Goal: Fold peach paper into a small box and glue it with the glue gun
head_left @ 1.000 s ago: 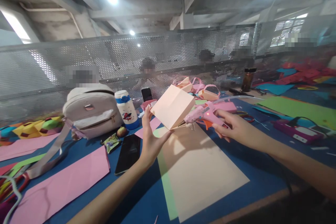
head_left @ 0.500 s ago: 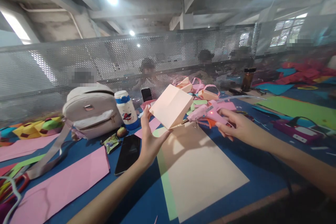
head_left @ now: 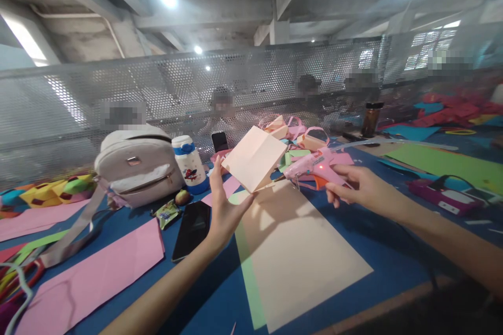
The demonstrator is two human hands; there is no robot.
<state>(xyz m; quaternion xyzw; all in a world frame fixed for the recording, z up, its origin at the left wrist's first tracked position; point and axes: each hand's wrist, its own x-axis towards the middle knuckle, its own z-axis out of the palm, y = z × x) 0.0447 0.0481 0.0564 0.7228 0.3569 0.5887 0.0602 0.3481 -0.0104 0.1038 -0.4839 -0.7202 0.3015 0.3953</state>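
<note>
My left hand [head_left: 225, 209] holds a folded peach paper piece [head_left: 255, 157] up at its lower left edge, tilted with one corner down. In my right hand [head_left: 353, 186] is a pink glue gun [head_left: 314, 166] with a red light lit on its side. The gun points left, its nozzle close to the paper's lower right edge; whether they touch is unclear. Beneath both hands lie a large peach sheet [head_left: 306, 261] and a green sheet [head_left: 248, 272], partly covered by it.
Left are pink sheets [head_left: 98, 272], a black phone [head_left: 192, 230], a backpack [head_left: 137, 167] and a white bottle [head_left: 189, 165]. Right are green paper [head_left: 448, 165] and a purple device [head_left: 444, 196]. A perforated metal screen [head_left: 176, 84] stands behind.
My right hand and the glue gun have shifted slightly right and tilted. The folded peach paper has turned a little in my left hand, its side face now narrower.
</note>
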